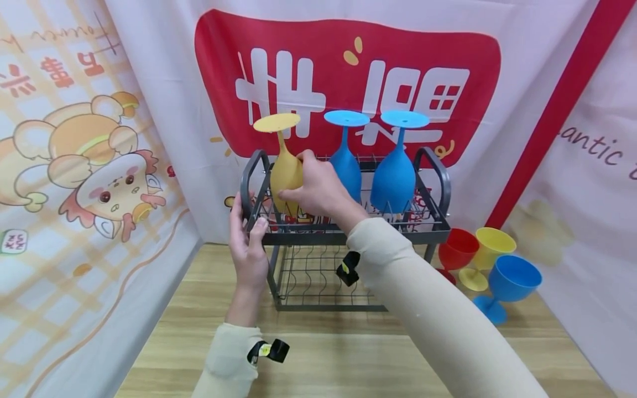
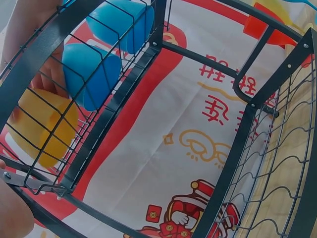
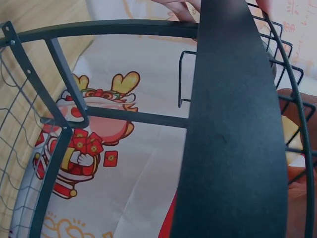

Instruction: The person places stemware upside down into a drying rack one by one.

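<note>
A dark two-tier metal dish rack (image 1: pixel 311 239) stands on the table. On its upper tier, an upside-down yellow goblet (image 1: pixel 285 176) is gripped from its right side by my right hand (image 1: pixel 320 185), thumb in front. Two upside-down blue goblets, one in the middle (image 1: pixel 348 172) and one further right (image 1: pixel 393 185), stand on the same tier. My left hand (image 1: pixel 247 249) holds the rack's left front corner, thumb over the rail. In the left wrist view the yellow goblet (image 2: pixel 42 124) shows through the basket wires. The rack's end bar (image 3: pixel 233 148) largely hides the right hand in the right wrist view.
Right of the rack stand three upright goblets: red (image 1: pixel 457 249), yellow (image 1: pixel 492 249) and blue (image 1: pixel 515 279). A wire lower shelf (image 1: pixel 328 276) lies below the upper tier. Printed cloth (image 1: pixel 164 55) hangs behind and at both sides of the wooden table (image 1: pixel 323 359).
</note>
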A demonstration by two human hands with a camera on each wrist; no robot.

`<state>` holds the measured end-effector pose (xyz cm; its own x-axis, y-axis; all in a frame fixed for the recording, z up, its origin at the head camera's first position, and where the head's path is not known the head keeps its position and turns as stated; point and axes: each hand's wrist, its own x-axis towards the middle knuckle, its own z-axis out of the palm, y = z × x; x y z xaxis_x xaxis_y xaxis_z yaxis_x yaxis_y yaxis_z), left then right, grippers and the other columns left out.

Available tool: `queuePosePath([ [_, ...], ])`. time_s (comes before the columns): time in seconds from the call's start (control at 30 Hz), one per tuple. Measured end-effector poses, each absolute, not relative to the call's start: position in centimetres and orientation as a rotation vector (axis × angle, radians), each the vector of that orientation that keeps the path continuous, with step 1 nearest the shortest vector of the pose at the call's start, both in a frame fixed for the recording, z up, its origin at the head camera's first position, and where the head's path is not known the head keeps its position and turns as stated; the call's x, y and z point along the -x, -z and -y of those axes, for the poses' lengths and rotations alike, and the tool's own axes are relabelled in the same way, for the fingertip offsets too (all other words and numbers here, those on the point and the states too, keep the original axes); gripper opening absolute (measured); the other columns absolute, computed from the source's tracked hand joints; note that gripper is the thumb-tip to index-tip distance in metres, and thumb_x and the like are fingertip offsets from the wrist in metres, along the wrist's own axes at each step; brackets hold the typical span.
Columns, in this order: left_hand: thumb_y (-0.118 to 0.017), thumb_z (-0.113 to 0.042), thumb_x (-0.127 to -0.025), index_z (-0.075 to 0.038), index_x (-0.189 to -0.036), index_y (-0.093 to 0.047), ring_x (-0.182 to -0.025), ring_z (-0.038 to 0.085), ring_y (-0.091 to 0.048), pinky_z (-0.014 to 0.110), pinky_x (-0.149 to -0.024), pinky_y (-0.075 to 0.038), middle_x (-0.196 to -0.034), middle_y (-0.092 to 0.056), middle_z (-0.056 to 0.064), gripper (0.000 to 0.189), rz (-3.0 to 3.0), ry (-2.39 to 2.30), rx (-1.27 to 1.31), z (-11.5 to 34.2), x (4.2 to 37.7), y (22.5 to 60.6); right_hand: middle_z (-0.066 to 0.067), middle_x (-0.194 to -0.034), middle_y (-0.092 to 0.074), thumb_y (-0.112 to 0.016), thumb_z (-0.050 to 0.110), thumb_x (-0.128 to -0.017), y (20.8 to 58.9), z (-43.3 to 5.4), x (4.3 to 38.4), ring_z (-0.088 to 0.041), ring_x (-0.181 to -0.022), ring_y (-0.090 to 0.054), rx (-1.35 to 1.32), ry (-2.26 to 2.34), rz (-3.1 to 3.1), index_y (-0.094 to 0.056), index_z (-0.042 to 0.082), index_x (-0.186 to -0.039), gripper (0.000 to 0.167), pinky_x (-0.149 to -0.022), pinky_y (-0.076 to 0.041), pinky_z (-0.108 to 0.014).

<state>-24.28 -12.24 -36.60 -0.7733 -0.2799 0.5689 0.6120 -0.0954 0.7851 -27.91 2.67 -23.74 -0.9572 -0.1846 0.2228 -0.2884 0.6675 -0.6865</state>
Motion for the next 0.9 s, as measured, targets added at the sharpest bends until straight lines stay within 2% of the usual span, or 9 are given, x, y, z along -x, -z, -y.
queuePosePath([
  [0.37,-0.052,-0.01,-0.104,-0.021,-0.165,-0.035,-0.146,0.028,-0.057,0.051,-0.129,-0.035,-0.164,-0.049,-0.004,0.064,1.578,1.942,0.396,12.1,24.2,36.5,-0.007,-0.141,-0.064,-0.087,0.034,-0.088,24.5,-2.1,27.7,-0.028,-0.125,-0.067,-0.251,-1.155,2.733,-0.044,0.015,-0.151,0.079,-0.095,-0.065,-0.044],
  [0.63,-0.052,-0.011,-0.103,-0.021,-0.165,-0.035,-0.147,0.03,-0.056,0.05,-0.13,-0.034,-0.164,-0.048,-0.003,0.065,1.576,1.935,0.386,12.3,24.1,36.5,-0.008,-0.142,-0.064,-0.086,0.035,-0.088,24.5,-1.6,27.3,-0.029,-0.127,-0.066,-0.23,-1.147,2.749,-0.043,0.014,-0.153,0.081,-0.097,-0.064,-0.044],
  [0.9,-0.052,-0.01,-0.103,-0.02,-0.165,-0.035,-0.147,0.03,-0.056,0.052,-0.13,-0.034,-0.164,-0.049,-0.002,0.065,1.574,1.925,0.383,12.4,24.1,36.5,-0.007,-0.141,-0.067,-0.087,0.039,-0.086,24.4,-1.6,26.9,-0.027,-0.124,-0.069,-0.211,-1.096,2.683,-0.047,0.013,-0.15,0.08,-0.093,-0.065,-0.041],
])
